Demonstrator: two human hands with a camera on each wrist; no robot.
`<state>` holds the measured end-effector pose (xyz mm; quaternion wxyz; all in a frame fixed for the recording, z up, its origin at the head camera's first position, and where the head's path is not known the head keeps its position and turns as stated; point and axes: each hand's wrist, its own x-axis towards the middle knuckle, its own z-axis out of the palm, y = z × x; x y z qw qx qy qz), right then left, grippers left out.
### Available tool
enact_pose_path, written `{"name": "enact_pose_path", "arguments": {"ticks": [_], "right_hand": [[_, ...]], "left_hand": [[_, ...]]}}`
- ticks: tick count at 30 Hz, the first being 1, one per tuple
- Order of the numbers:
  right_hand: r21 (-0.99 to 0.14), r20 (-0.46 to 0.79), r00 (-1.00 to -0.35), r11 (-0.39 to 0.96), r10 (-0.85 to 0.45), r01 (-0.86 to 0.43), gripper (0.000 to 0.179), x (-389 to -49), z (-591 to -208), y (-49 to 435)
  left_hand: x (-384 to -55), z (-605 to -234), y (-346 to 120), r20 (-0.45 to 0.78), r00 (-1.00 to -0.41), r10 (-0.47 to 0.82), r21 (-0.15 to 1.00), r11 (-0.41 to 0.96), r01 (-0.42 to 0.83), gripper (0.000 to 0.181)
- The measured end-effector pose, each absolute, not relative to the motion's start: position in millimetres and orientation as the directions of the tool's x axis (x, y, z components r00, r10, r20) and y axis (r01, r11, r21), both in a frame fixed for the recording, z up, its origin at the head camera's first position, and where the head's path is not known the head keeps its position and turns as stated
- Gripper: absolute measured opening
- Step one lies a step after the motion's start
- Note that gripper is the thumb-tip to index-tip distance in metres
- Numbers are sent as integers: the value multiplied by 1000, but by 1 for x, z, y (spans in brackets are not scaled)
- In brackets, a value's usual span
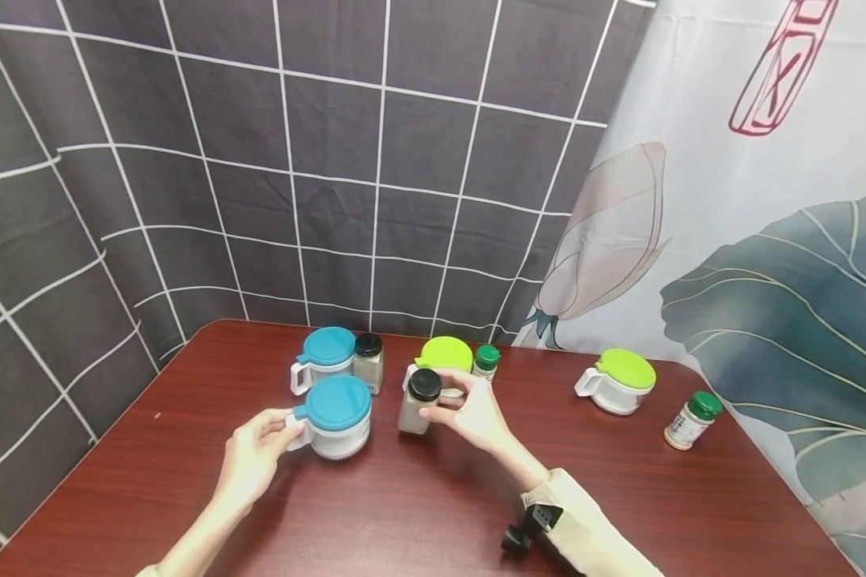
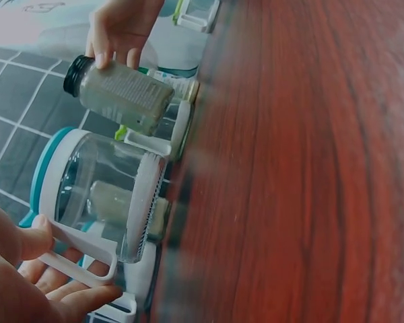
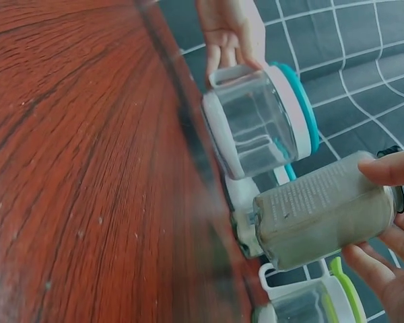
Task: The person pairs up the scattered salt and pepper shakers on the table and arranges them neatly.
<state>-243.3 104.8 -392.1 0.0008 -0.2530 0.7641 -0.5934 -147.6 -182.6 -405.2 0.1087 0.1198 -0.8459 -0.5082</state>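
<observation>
My left hand pinches the white handle of a seasoning jar with a blue lid and clear body. In the left wrist view its thumb lies on top of that handle. Between the thumb and fingers of my right hand is a spice bottle with a black cap and greyish contents. The right wrist view shows this bottle upright and gripped near its cap. Both held things appear raised off the table. They stand side by side, apart from each other.
Behind the held jar are another blue-lidded jar and a black-capped bottle. A green-lidded jar and a green-capped shaker stand behind my right hand. Farther right are another green-lidded jar and shaker on the brown table.
</observation>
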Motion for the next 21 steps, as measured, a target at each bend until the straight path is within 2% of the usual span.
{"name": "enact_pose_path", "arguments": {"ticks": [10, 21], "right_hand": [[-904, 277, -871, 197, -407, -380, 54, -244, -395, 94], [-908, 296, -869, 165, -395, -385, 55, -245, -397, 77]], "left_hand": [[-146, -406, -188, 57, -943, -328, 885, 454, -104, 31], [-150, -403, -190, 62, -939, -337, 885, 454, -105, 31]]}}
